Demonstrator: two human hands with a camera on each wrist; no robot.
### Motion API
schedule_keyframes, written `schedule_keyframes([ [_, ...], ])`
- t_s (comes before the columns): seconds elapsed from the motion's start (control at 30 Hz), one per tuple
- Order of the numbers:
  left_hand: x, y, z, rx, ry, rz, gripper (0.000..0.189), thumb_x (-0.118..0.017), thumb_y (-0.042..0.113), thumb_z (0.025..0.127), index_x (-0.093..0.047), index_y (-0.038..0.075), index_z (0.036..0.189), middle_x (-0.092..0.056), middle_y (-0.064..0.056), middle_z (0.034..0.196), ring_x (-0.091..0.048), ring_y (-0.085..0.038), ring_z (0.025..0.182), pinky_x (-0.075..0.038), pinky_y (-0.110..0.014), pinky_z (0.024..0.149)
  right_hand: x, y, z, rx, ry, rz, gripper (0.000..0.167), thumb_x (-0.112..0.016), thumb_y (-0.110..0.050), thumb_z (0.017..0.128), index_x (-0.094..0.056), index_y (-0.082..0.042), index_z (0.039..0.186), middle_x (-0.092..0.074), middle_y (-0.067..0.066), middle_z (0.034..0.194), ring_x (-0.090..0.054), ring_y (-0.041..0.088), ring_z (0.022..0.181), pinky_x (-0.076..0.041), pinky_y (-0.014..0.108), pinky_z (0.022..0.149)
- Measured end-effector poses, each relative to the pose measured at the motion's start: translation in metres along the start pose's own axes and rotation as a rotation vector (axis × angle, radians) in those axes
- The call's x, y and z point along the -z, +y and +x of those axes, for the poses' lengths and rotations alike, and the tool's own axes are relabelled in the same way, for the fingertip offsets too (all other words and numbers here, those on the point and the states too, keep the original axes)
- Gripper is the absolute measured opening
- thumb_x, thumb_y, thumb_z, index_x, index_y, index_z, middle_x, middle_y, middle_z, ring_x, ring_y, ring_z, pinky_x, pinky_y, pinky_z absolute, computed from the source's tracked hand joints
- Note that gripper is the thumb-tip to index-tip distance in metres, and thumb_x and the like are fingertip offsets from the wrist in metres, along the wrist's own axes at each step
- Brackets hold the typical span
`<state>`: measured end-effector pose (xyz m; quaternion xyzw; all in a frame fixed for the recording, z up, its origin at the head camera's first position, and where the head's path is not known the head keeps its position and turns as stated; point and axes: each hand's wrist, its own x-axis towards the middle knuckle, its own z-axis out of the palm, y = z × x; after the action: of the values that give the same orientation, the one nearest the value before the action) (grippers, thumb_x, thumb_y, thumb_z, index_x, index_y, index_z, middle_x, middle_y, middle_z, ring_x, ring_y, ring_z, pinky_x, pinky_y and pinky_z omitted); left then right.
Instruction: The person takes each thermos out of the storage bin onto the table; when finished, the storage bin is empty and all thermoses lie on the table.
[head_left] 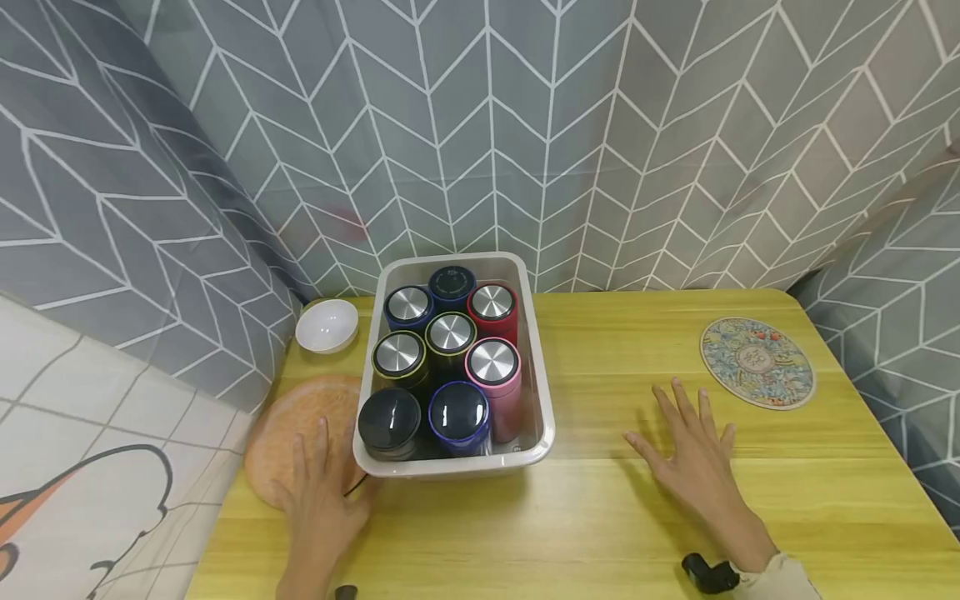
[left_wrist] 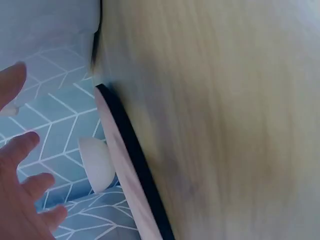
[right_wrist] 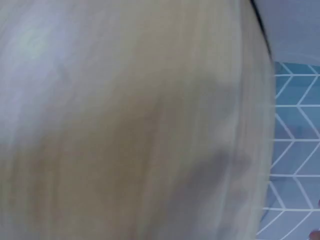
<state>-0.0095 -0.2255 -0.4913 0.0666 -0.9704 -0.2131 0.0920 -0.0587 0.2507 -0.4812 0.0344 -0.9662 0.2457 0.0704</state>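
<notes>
My left hand [head_left: 322,492] is over the round orange pad [head_left: 266,442], fingers spread and holding nothing, close to the near left corner of a white plastic bin [head_left: 542,400]. In the left wrist view its fingers stand apart above the pad's dark edge [left_wrist: 132,145]. Packed upright in the bin are several lidded bottles, among them a pink bottle [head_left: 498,408], a red bottle [head_left: 501,325] and a blue-rimmed bottle [head_left: 459,412]. To the right, my right hand [head_left: 697,467] hovers over the wooden table with fingers fanned out. Only fingertips show in the right wrist view's lower corner.
A small white bowl [head_left: 327,327] stands at the table's back left, behind the pad. On the right lies a round patterned mat [head_left: 757,362], beyond my right fingertips. Grey curtains [head_left: 570,150] with white lines hang behind the wooden table [head_left: 600,533].
</notes>
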Motion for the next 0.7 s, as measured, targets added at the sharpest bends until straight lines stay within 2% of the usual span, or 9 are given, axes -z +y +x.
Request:
schedule_keyframes([
  [0.13,0.005,0.003,0.001,-0.039,0.147,-0.148,0.059,-0.072,0.016,0.088,-0.055,0.015,0.144,-0.05,-0.022,0.151,-0.041,-0.049,0.141,-0.03,-0.082,0.104,0.005,-0.01,0.005,0.142,0.086,0.094,0.057,-0.073,-0.031,0.091,-0.056,-0.003,0.138,-0.042,0.026,0.154,-0.032,0.054,0.143,-0.02,0.082,0.109],
  [0.2,0.009,0.007,0.001,-0.003,0.177,-0.285,0.043,-0.068,0.009,0.091,-0.064,0.011,0.134,-0.066,-0.016,0.134,-0.061,-0.032,0.125,-0.048,-0.057,0.107,0.011,-0.021,0.009,0.215,0.13,0.159,0.043,-0.076,-0.02,0.089,-0.065,-0.001,0.126,-0.057,0.024,0.142,-0.048,0.048,0.132,-0.03,0.068,0.117],
  [0.27,0.015,0.013,0.002,0.038,0.154,-0.484,0.032,-0.066,0.007,0.095,-0.068,0.006,0.127,-0.074,-0.007,0.117,-0.071,-0.015,0.105,-0.06,-0.033,0.092,0.019,-0.037,0.014,0.273,0.16,0.234,0.031,-0.076,-0.01,0.088,-0.071,-0.002,0.117,-0.068,0.017,0.129,-0.06,0.037,0.122,-0.04,0.042,0.119],
  [0.3,0.019,0.016,0.001,0.072,0.115,-0.592,0.03,-0.063,0.007,0.098,-0.067,0.005,0.127,-0.074,-0.002,0.113,-0.071,-0.008,0.097,-0.062,-0.027,0.085,0.024,-0.045,0.016,0.292,0.168,0.274,0.027,-0.076,-0.008,0.087,-0.073,-0.005,0.114,-0.071,0.014,0.124,-0.063,0.029,0.119,-0.043,0.03,0.117],
  [0.37,0.026,0.022,0.001,0.118,0.042,-0.808,0.03,-0.056,0.008,0.102,-0.064,0.002,0.13,-0.073,0.008,0.109,-0.069,0.002,0.089,-0.062,-0.019,0.078,0.031,-0.063,0.021,0.324,0.156,0.367,0.026,-0.075,-0.004,0.088,-0.075,-0.011,0.112,-0.073,0.008,0.121,-0.065,0.013,0.118,-0.043,0.01,0.108],
  [0.4,0.029,0.024,0.001,0.108,0.015,-0.904,0.03,-0.053,0.007,0.103,-0.062,-0.001,0.13,-0.073,0.009,0.108,-0.07,0.0,0.087,-0.064,-0.024,0.077,0.033,-0.072,0.024,0.339,0.142,0.414,0.026,-0.075,-0.004,0.088,-0.076,-0.014,0.112,-0.074,0.005,0.12,-0.064,0.006,0.117,-0.042,0.003,0.102],
  [0.5,0.035,0.031,0.0,0.078,-0.034,-1.083,0.03,-0.048,0.006,0.105,-0.061,0.004,0.132,-0.073,0.01,0.104,-0.071,-0.005,0.084,-0.065,-0.03,0.074,0.038,-0.097,0.034,0.354,0.057,0.554,0.028,-0.073,-0.004,0.09,-0.074,-0.017,0.114,-0.074,0.003,0.119,-0.061,-0.005,0.116,-0.047,0.007,0.101],
  [0.6,0.039,0.035,0.0,0.067,-0.058,-1.151,0.03,-0.046,0.008,0.106,-0.064,0.015,0.129,-0.072,0.008,0.099,-0.07,-0.007,0.082,-0.065,-0.029,0.071,0.038,-0.116,0.044,0.345,-0.038,0.668,0.027,-0.073,-0.005,0.09,-0.073,-0.012,0.116,-0.073,0.007,0.118,-0.064,0.0,0.112,-0.052,0.013,0.099],
  [0.7,0.043,0.038,0.0,0.065,-0.095,-1.213,0.032,-0.043,0.009,0.107,-0.064,0.018,0.13,-0.071,0.006,0.094,-0.07,-0.01,0.078,-0.064,-0.03,0.069,0.038,-0.129,0.053,0.331,-0.112,0.742,0.033,-0.074,-0.004,0.089,-0.07,-0.007,0.121,-0.071,0.013,0.12,-0.066,0.009,0.111,-0.054,0.016,0.1],
])
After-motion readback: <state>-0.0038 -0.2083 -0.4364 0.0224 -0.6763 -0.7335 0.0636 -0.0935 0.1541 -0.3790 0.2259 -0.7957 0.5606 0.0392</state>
